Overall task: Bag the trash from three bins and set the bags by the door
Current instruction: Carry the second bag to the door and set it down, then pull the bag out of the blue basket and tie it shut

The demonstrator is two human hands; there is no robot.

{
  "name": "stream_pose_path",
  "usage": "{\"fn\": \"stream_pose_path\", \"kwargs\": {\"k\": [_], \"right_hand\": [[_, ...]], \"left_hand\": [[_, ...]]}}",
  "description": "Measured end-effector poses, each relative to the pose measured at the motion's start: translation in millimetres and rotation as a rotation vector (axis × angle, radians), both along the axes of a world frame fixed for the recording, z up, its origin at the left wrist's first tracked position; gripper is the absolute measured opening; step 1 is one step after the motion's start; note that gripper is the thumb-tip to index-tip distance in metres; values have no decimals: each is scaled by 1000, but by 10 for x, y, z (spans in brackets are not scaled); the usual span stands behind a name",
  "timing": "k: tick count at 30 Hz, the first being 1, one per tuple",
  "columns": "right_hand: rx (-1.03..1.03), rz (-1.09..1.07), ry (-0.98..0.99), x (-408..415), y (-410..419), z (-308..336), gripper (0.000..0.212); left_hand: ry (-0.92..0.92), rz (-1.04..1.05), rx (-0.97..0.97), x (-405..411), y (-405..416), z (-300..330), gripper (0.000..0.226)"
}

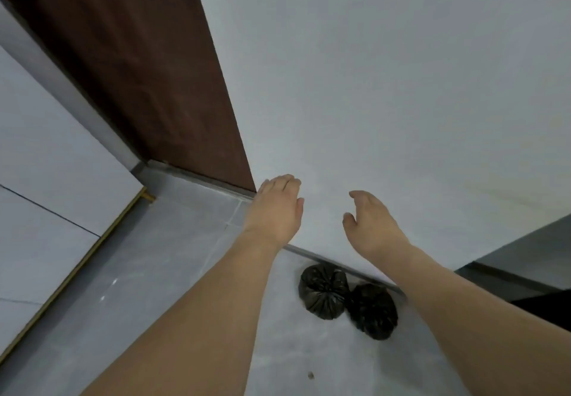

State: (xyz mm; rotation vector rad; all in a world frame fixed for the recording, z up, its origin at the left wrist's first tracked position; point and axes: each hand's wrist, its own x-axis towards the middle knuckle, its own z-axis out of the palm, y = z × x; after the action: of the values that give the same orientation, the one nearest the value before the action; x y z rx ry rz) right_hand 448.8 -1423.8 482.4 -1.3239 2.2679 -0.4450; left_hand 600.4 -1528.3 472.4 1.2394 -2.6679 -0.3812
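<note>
**Two tied bags on the floor by the wall, both hands raised and empty**

Two black trash bags are seen on the grey floor (173, 272), set against the foot of the white wall (386, 86). The left bag (323, 292) is knotted at the top, with its plastic gathered into folds toward the centre. The right bag (372, 310) lies just beside it, slightly nearer, and the two appear to touch. A grey baseboard strip (312, 255) is seen running along the wall directly behind them. Only two bags are shown; whether a third lies out of view cannot be told.

Above the bags, both bare forearms are extended toward the wall. The left hand (276, 207) is held palm down, its fingers relaxed and lightly bent, with nothing in it. The right hand (367, 219) is held apart from it to the right, its fingers loosely curved and its thumb spread, also with nothing in it. Neither hand is in contact with the bags.

Farther left, a dark brown door (139, 71) is seen, its lower corner meeting the wall near the left hand. A pale panel with a gold edge trim (74, 275) is seen at the far left. A dark grey surface (525, 256) is visible at the right edge. A small dark speck (310, 375) lies on the near floor.
</note>
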Motion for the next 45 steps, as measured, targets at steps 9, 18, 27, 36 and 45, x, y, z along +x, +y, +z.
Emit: {"fn": "stream_pose_path", "kwargs": {"k": [9, 18, 27, 36, 45], "right_hand": [[-210, 110, 186, 721, 480, 3000, 53], [-330, 296, 279, 1563, 274, 3683, 52], [-356, 727, 202, 3345, 69, 3732, 53], [-397, 1139, 135, 5814, 630, 3785, 53], [-406, 1421, 18, 8187, 1912, 3709, 52]], "left_hand": [[131, 102, -273, 836, 522, 3161, 42], [84, 320, -346, 1870, 746, 3857, 48], [38, 710, -337, 3757, 1275, 3986, 45], [6, 1120, -397, 5992, 2615, 3996, 44], [-71, 1427, -397, 7993, 4359, 3909, 40]]}}
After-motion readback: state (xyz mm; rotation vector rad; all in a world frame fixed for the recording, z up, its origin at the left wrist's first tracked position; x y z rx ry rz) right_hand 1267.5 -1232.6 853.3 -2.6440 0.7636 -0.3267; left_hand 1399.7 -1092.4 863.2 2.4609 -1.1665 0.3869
